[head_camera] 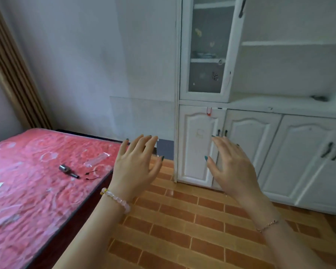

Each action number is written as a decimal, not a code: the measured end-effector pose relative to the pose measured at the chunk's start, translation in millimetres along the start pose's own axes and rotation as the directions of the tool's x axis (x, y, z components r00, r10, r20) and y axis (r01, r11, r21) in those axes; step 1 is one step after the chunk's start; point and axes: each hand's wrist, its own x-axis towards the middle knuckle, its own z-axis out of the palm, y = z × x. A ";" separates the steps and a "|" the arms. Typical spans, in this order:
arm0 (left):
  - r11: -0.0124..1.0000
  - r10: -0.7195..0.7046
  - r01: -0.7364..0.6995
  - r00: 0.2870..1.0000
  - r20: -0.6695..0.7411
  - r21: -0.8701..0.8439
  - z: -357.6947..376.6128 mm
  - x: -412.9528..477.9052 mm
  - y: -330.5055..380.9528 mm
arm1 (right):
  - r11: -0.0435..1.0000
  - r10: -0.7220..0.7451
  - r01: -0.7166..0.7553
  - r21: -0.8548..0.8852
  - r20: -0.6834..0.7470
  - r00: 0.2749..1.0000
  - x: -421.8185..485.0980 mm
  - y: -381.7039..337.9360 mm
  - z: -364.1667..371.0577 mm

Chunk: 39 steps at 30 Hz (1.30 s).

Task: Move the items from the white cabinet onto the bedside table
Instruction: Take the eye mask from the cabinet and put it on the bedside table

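Two-handed, hovered between fetches: held left hand [136,167] and right hand [231,167] up before the white cabinet [192,152], fingers [143,145] spread, gripping nothing. Saw metal cylinder [68,171] and black cord [92,174] already on the red-covered counter [27,200]. Spotted dark item [319,98] lying on cabinet ledge [270,103], well apart from both hands. Judged next move: reach right, pinch it, carry across.

No legible text, label, brand, number or sign anywhere

Tiled floor [182,220] between red-covered counter [37,191] and white cabinet [303,156] is passable. Lower doors [196,148] closed; upper shelves [291,43] open-fronted.
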 end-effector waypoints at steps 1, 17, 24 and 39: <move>1.000 0.017 -0.017 1.000 0.003 -0.019 11.9 13.3 1.4 | 1.000 0.020 -0.020 -0.017 -0.009 1.000 6.9 9.9 2.9; 0.931 0.311 -0.311 0.950 -0.032 -0.193 169.2 250.6 35.4 | 0.952 0.213 -0.235 -0.196 -0.125 0.969 165.7 139.8 52.7; 0.851 0.441 -0.439 0.895 -0.063 -0.289 219.1 313.7 97.0 | 0.900 0.320 -0.365 -0.237 -0.207 0.925 178.6 207.6 40.1; 0.625 0.613 -0.660 0.746 -0.262 -0.416 286.4 401.3 360.1 | 0.753 0.425 -0.574 -0.323 -0.427 0.798 146.8 431.3 -68.7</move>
